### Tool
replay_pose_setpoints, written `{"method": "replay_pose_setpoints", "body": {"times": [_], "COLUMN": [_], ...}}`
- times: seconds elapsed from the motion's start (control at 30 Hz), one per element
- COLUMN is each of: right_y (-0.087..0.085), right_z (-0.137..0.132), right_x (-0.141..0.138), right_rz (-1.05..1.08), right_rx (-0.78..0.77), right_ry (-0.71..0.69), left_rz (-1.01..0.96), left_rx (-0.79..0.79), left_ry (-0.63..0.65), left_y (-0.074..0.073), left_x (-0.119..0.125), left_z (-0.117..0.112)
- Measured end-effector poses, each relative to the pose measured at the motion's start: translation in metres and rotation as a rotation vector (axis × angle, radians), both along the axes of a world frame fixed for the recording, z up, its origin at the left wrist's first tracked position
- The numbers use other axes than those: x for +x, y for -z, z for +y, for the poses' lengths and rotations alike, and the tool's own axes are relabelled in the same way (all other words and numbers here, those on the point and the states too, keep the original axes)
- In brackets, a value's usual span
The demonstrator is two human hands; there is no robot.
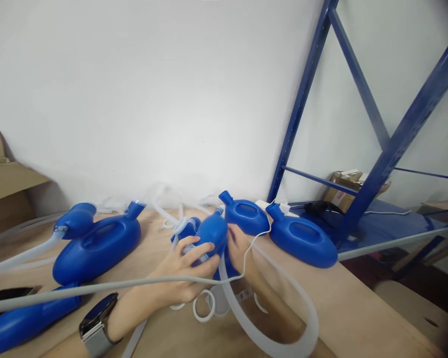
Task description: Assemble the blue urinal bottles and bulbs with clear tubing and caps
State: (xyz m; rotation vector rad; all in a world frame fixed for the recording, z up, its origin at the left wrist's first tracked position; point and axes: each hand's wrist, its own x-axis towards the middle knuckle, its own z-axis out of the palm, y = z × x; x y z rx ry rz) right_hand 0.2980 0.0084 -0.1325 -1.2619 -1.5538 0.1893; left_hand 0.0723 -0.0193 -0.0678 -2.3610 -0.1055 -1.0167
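My left hand (194, 268) has its fingers curled round a blue bulb-shaped plastic piece (213, 229) with a narrow end pointing up. Close against its right side is my right hand (240, 246), fingers bent and partly hidden behind the piece; what they grip cannot be made out. A translucent hose (276, 343) loops down from between the hands and curves right over my right forearm. Just behind my left fingers lies another small blue part with a clear ring collar (184, 226). White rings (204, 306) rest on the table below my hands.
Blue handled bottles (100, 243) lie left and right (302, 236), another (246, 214) behind my hands. A blue funnel-like piece (74, 221) with hose sits left, above a blue object (33, 315) and dark phone-like item. A pale cable (134, 283) crosses in front. Blue shelving (369, 199) stands right.
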Motion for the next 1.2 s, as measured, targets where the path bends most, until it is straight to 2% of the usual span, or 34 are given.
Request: {"method": "replay_pose_setpoints", "body": {"times": [0.17,0.23,0.3,0.43,0.6,0.73,0.87,1.0,1.1,1.2], "right_y": [-0.003,-0.003,-0.003,-0.006,-0.014,-0.013,-0.007,-0.006,-0.008,-0.01], "right_z": [-0.003,-0.002,0.0,0.0,-0.003,-0.001,-0.003,-0.009,-0.009,-0.007], "right_x": [0.004,0.005,0.006,0.01,0.016,0.02,0.015,0.009,0.01,0.011], "right_rz": [0.114,0.204,0.285,0.425,0.564,0.667,0.788,0.689,0.669,0.687], "right_rx": [-0.075,-0.126,-0.161,-0.191,-0.169,-0.189,-0.175,-0.119,-0.132,-0.137], "right_ry": [-0.089,-0.129,-0.132,-0.143,-0.154,-0.165,-0.174,-0.124,-0.125,-0.132], "left_rz": [-0.197,-0.168,-0.049,0.216,0.33,0.349,0.301,0.286,0.27,0.249], "left_rx": [-0.156,-0.134,-0.065,0.033,0.064,0.199,0.257,0.341,0.331,0.224], "left_ry": [0.019,0.002,-0.017,-0.06,-0.094,-0.115,-0.19,-0.266,-0.391,-0.556], "left_y": [0.009,0.01,0.011,0.016,0.028,0.033,0.022,0.014,0.021,0.038], "left_x": [-0.024,-0.033,-0.035,-0.019,0.003,0.014,0.033,0.05,0.048,0.038], "left_z": [0.018,0.025,0.029,0.027,0.03,0.032,0.039,0.043,0.032,0.014]}}
